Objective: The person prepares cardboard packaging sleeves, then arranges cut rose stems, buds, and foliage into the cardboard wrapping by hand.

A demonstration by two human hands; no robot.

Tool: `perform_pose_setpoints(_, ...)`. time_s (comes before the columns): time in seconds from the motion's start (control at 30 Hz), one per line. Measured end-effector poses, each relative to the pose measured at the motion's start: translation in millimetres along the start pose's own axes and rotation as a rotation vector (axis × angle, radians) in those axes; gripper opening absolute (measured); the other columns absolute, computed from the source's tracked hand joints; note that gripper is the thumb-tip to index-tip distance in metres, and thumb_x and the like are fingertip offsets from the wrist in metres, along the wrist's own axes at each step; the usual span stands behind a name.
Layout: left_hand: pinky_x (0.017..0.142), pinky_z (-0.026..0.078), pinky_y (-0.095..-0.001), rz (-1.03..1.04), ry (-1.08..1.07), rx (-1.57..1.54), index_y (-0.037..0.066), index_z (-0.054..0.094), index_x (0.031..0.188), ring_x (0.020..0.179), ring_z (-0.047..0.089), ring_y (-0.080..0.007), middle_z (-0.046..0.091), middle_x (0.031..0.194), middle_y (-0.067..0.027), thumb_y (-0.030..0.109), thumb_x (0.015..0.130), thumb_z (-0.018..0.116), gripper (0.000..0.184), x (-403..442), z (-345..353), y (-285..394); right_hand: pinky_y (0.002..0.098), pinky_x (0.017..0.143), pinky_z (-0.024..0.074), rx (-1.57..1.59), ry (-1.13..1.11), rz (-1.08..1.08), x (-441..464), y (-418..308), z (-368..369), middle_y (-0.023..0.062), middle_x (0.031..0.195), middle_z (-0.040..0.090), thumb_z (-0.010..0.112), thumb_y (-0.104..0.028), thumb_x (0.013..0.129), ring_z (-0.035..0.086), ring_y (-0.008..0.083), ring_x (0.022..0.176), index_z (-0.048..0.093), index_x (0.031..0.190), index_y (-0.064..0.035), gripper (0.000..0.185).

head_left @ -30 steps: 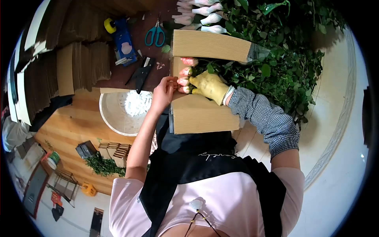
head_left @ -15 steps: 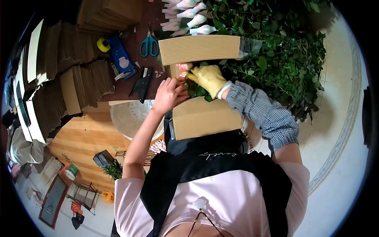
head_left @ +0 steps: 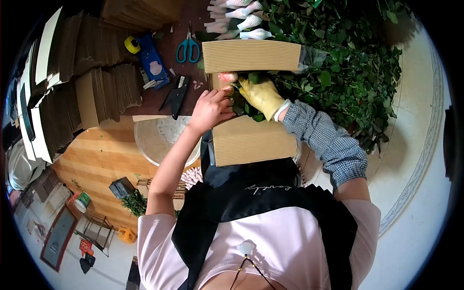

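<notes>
Two pink roses (head_left: pixel 227 77) lie heads to the left between two flaps of corrugated cardboard, the upper flap (head_left: pixel 251 57) and the lower flap (head_left: pixel 255 141). My bare left hand (head_left: pixel 211 108) has its fingers bent around the lower rose head, partly hiding it. My right hand (head_left: pixel 263 98), in a yellow glove with a checked sleeve above it, curls over the green stems and leaves (head_left: pixel 239 104) just right of the rose heads. The glove hides what exactly its fingers grip.
A large heap of leafy stems (head_left: pixel 333 77) lies right of the cardboard. Several net-wrapped buds (head_left: pixel 251 21) are above it. Teal scissors (head_left: pixel 187 50), a black stapler (head_left: pixel 176 96) and a blue box (head_left: pixel 151 60) rest on the table. Cardboard stacks (head_left: pixel 92 43) stand left; a clear bowl (head_left: pixel 159 140) sits below.
My right hand has drawn back slightly to the right from the rose heads. My left fingers stay by the lower rose. The view has shifted a little.
</notes>
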State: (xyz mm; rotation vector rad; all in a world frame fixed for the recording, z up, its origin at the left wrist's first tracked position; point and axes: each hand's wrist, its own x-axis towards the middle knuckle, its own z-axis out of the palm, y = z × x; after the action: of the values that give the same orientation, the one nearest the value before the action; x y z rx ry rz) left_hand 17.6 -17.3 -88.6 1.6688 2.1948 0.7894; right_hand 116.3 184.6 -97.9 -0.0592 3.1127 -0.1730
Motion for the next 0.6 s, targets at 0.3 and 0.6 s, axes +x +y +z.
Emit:
perform_pose_setpoints(0.3,0.101,0.044,-0.046,-0.577,0.456,-0.256,0.006,0.067,0.116,0.12,0.05,-0.0393,0.051,0.132,-0.0198,0.027,0.075,0.084,0.049,9,35,-21,0.0407,0.066,0.0587,0.326,-0.193,0.118,-10,14,5,0.01,0.109,0.073,0.06,-0.039,0.096,0.07,0.0308,0.07,0.063,0.131,-0.0173,0.042)
perform_pose_setpoints(0.6,0.11,0.033,-0.0504,-0.588,0.363,-0.213,0.006,0.074,0.109,0.128,0.043,-0.0437,0.045,0.141,-0.0254,0.032,0.074,0.084,0.044,9,71,-31,0.0456,0.066,0.0554,0.375,-0.248,0.145,-7,10,3,0.0141,0.089,0.073,0.06,-0.037,0.095,0.069,0.0345,0.071,0.062,0.132,-0.0179,0.042)
